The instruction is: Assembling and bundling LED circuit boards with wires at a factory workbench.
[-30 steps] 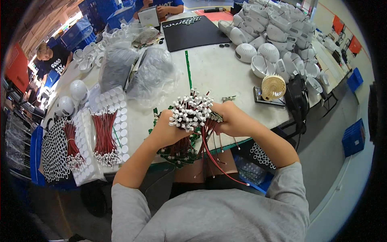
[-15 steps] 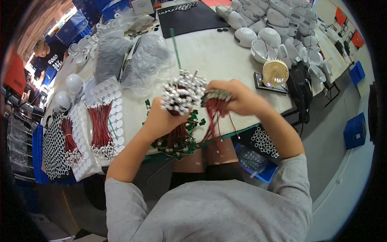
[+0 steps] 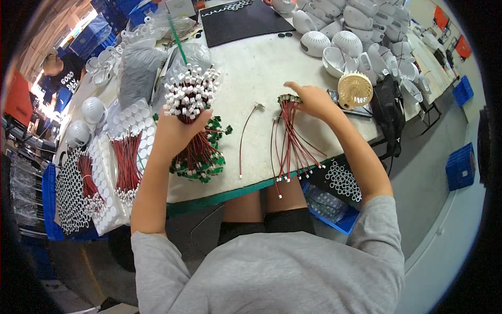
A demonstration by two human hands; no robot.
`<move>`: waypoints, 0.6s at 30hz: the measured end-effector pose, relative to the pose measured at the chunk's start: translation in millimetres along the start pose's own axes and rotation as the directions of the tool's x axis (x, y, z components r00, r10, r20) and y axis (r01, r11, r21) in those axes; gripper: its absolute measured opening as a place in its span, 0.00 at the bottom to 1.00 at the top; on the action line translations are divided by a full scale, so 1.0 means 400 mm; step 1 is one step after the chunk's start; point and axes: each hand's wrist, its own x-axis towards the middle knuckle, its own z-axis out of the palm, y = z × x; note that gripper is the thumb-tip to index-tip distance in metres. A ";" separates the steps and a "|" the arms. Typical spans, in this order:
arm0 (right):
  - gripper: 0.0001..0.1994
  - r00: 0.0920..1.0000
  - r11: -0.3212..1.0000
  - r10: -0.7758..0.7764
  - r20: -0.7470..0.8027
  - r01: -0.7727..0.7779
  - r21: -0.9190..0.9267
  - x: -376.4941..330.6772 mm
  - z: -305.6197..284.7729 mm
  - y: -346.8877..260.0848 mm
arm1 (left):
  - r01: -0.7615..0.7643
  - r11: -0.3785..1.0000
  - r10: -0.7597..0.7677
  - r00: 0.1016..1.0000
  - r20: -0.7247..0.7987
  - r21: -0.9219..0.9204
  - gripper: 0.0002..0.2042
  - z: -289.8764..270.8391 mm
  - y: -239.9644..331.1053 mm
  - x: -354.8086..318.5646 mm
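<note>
My left hand is closed around a thick bundle of red wires. White connectors crowd the bundle's upper end, and small green circuit boards fan out below the hand. A green strip sticks up out of the bundle. To the right, a smaller bunch of red wires lies spread on the table, its white plugs toward the front edge. My right hand is at that bunch's far end, fingers apart, one stretched out. Between the hands lies a single red wire.
More red wire bundles rest on white round parts at the left. Grey plastic bags and a black mat lie farther back. White fan housings pile up at right, near a cream fan. A person is at far left.
My hands have moved apart. The left carried its bundle leftward; the right moved slightly right and laid the smaller bunch on the table. A single wire now shows between them.
</note>
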 end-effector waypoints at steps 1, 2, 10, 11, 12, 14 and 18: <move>0.25 0.997 0.993 0.077 -0.007 -0.077 -0.093 -0.006 -0.008 -0.014 | 0.002 0.998 -0.002 1.000 0.006 0.065 0.09 -0.006 -0.015 0.009; 0.27 0.988 0.971 0.152 -0.020 -0.154 -0.184 -0.011 -0.016 -0.025 | 0.003 0.992 -0.004 1.000 0.013 0.129 0.10 -0.011 -0.029 0.019; 0.27 0.990 0.886 -0.071 -0.122 0.007 -0.463 -0.123 -0.041 -0.075 | 0.131 0.991 -0.134 0.983 0.124 0.035 0.07 -0.030 -0.085 0.090; 0.28 0.972 0.842 -0.199 -0.128 0.103 -0.529 -0.153 -0.034 -0.083 | 0.146 0.989 -0.141 0.982 0.122 -0.033 0.06 -0.031 -0.081 0.089; 0.31 0.954 0.832 -0.272 -0.124 0.168 -0.529 -0.173 -0.005 -0.080 | 0.158 0.983 -0.147 0.982 0.116 -0.096 0.05 -0.036 -0.073 0.085; 0.26 0.910 0.830 -0.411 -0.063 0.345 -0.438 -0.208 0.021 -0.108 | 0.137 0.987 -0.125 0.982 0.142 -0.082 0.05 -0.049 -0.089 0.079; 0.23 0.833 0.754 -0.550 0.066 0.529 -0.390 -0.195 0.019 -0.109 | 0.153 0.981 -0.142 0.986 0.092 -0.120 0.05 -0.068 -0.067 0.057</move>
